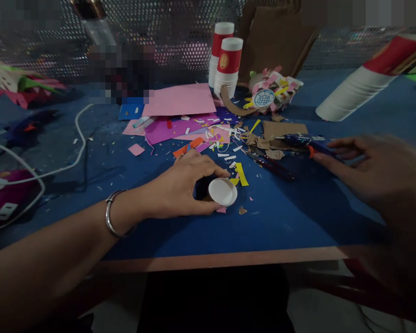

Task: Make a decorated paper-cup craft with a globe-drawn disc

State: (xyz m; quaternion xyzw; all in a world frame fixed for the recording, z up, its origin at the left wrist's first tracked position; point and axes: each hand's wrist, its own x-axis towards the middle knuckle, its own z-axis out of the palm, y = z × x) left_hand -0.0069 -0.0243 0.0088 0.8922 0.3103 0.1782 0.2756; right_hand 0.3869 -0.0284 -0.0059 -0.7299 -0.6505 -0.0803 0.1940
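Observation:
My left hand (182, 187) is closed around a small paper cup (222, 191) lying on its side on the blue table (284, 222), its white bottom facing me. A silver bangle (111, 216) sits on that wrist. My right hand (377, 173) hovers at the right with its fingers stretched out, the fingertips touching or just short of a blue glue gun (303, 141) with an orange trigger; I cannot tell whether it grips it. Dark-handled scissors (272, 166) lie between the two hands.
Pink and purple paper sheets (180, 101) and several coloured scraps litter the middle. Two stacks of red-and-white cups (229, 64) stand behind, another cup stack (360, 83) lies at the right. A decorated cup craft (272, 92), cardboard pieces (284, 129), white cables (78, 148) and a pink device (3, 203) are around.

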